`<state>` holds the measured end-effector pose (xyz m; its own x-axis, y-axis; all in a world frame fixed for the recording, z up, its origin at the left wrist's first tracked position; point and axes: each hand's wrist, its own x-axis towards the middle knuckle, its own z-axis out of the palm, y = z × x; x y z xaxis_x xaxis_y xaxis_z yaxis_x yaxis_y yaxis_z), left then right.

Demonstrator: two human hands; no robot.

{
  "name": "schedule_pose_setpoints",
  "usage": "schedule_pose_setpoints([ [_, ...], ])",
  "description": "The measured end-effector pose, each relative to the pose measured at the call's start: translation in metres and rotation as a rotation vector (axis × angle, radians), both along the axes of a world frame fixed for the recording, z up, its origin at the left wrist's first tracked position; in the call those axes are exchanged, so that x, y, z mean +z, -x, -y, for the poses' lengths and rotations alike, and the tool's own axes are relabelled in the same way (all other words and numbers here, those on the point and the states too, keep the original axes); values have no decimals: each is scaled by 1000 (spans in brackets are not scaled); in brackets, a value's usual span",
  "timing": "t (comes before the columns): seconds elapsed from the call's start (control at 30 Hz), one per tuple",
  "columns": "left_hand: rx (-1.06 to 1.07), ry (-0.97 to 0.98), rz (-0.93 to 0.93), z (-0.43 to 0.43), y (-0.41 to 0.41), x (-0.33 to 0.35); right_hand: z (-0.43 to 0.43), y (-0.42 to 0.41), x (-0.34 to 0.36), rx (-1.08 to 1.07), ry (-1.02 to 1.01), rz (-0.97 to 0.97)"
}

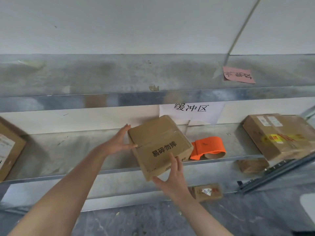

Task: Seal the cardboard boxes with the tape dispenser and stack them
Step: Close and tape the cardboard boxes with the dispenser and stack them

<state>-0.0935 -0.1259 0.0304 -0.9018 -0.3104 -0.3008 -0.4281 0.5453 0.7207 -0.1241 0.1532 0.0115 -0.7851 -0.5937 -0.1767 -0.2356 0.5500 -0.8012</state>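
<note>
A small brown cardboard box [158,143] with black printed characters on top and clear tape along its seam is held between both hands over the metal shelf [71,150], tilted and overhanging the shelf's front edge. My left hand [120,142] grips its left side, thumb on top. My right hand [172,176] holds its near right corner, fingers over the top and thumb below. An orange tape dispenser [207,147] with a brown tape roll lies on the shelf just right of the box.
A larger taped box [281,135] sits at the shelf's right end, another box [8,149] at the far left. Two small brown parcels [207,191] [252,165] lie on the level below. An upper shelf [119,74] carries a pink note; a white paper sign hangs behind.
</note>
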Motion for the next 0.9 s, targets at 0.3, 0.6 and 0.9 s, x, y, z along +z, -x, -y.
schedule_pose_setpoints([
  [0.3, 382, -98, -237, -58, -47, -29, -18, 34, -10, 147, -29, -56],
  [0.6, 434, 33, -311, -112, -33, -32, -69, 151, 11, 227, -321, -450],
  [0.9, 452, 74, -157, -96, -13, -26, -128, 271, -3, 454, -489, -285],
])
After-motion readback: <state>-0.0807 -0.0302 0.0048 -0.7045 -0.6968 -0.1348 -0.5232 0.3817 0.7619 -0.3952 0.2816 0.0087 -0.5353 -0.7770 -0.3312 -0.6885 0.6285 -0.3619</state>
